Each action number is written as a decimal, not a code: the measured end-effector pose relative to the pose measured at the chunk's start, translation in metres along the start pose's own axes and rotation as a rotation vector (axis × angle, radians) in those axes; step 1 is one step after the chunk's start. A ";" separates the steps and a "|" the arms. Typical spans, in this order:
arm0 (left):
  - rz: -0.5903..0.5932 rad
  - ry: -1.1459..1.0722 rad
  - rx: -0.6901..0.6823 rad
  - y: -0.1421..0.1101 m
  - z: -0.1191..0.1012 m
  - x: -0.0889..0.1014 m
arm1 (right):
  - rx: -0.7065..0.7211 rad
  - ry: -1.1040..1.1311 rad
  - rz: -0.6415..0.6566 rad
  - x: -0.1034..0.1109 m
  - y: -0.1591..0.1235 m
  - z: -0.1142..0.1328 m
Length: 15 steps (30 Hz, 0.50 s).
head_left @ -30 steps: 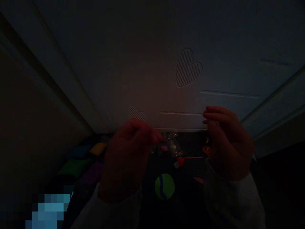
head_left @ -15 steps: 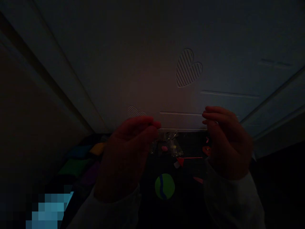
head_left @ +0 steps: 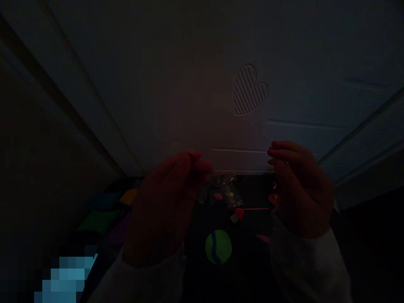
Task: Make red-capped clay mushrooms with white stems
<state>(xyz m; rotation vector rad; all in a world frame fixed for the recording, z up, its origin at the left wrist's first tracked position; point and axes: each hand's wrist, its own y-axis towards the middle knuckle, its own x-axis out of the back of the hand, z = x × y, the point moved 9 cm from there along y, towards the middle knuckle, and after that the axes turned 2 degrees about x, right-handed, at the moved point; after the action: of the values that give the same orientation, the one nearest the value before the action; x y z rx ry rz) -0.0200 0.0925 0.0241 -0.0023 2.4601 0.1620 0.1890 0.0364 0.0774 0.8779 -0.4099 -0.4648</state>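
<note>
The scene is very dark. My left hand is raised at centre left with its fingers pinched together, and what they hold is too dim to name. My right hand is raised at the right, fingers curled and pressed together on something I cannot make out. Both wrists wear pale sleeves. Between and below the hands lies a clear plastic bag with small pink and yellow pieces in it. A green ball with a blue stripe rests on the dark floor below it.
A pale panel with two ribbed heart shapes stands right behind the hands. Red and pink small pieces lie on the floor near the bag. Coloured cushions or mats sit at the left. A pixelated blue patch fills the lower left corner.
My left hand has risen a little and its fingertips now reach toward the panel's lower edge. My right hand has stayed still.
</note>
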 end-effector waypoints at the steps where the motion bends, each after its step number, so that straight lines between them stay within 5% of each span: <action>1: -0.003 0.005 -0.002 0.000 0.000 0.000 | 0.001 0.003 0.000 0.000 0.000 0.000; 10: 0.093 -0.022 0.108 -0.004 0.006 -0.013 | 0.009 0.003 0.021 -0.002 0.001 0.002; 15: 0.117 0.005 0.021 -0.004 0.001 -0.012 | 0.013 0.002 0.025 -0.002 0.000 0.001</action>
<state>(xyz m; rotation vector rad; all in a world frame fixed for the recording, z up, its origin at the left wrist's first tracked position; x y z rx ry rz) -0.0102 0.0881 0.0301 0.1514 2.4677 0.1872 0.1864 0.0366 0.0776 0.8848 -0.4223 -0.4387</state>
